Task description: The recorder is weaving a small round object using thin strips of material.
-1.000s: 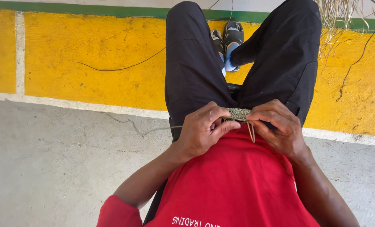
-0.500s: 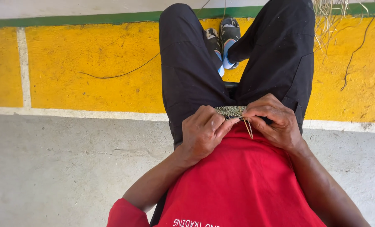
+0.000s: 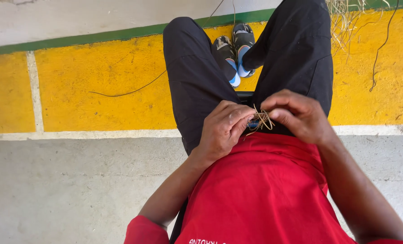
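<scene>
Two hands meet over the lap: the left hand and right hand both pinch a small tangle of straw strands, loose ends sticking out unworked, with more dry straw lying at one o'clock

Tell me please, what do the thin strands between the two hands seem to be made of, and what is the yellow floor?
The strands look like dry plant fibre, maybe straw or grass: pale tan, thin, stiff and matte. The left hand and right hand pinch them. A similar loose bundle lies at the top. The yellow floor seems painted concrete: flat colour, matte, with scuffs and a pale joint line.
</scene>
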